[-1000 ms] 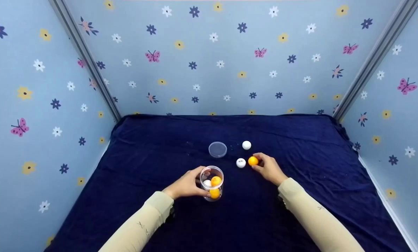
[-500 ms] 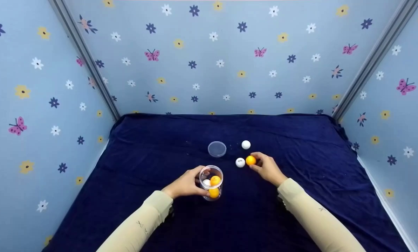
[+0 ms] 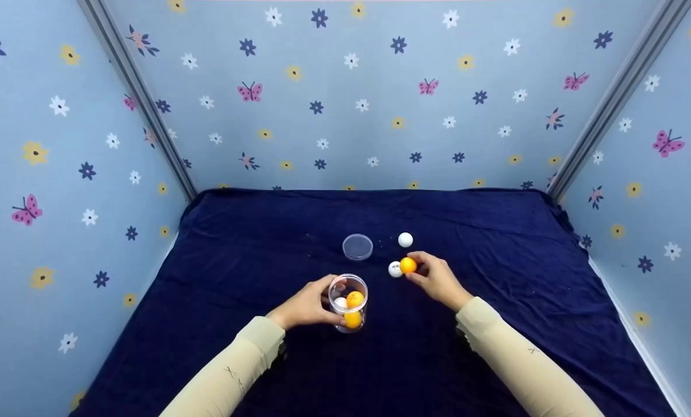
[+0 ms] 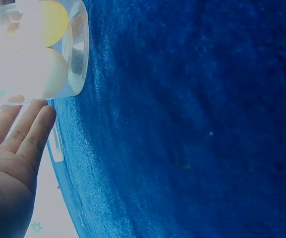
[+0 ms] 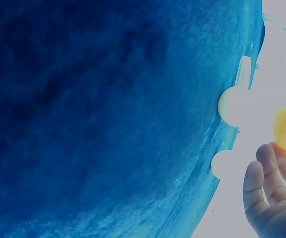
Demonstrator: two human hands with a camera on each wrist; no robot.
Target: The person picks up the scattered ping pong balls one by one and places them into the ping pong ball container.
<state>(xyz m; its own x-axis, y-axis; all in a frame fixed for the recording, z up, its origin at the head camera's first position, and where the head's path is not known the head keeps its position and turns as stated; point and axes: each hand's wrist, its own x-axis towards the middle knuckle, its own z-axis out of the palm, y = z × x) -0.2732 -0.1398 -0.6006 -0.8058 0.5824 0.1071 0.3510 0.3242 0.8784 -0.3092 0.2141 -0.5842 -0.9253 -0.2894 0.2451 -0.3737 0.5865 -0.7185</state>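
My left hand [image 3: 309,303] grips a clear plastic jar [image 3: 348,285] from its left side, thumb in front and fingers behind. Inside the upright, uncovered jar lie two orange ping-pong balls [image 3: 353,318] and a white one [image 3: 340,303]. In the left wrist view, the jar's base [image 4: 78,54] shows above the cloth, with an orange and a white ball against it. My right hand [image 3: 442,282] pinches another orange ping-pong ball [image 3: 408,265] between thumb and fingertips. This ball partly covers a white ping-pong ball [image 3: 395,269]; the right wrist view shows it raised off the cloth.
A second loose white ball [image 3: 405,240] lies farther back. The round clear lid [image 3: 357,247] rests flat to its left. Dark blue cloth [image 3: 264,243] covers the table. Flower-patterned walls [image 3: 345,116] stand at the back and both sides.
My right hand has moved a little left with the orange ball, which now overlaps the nearer white ball in the head view. The left hand and jar have stayed nearly in place.
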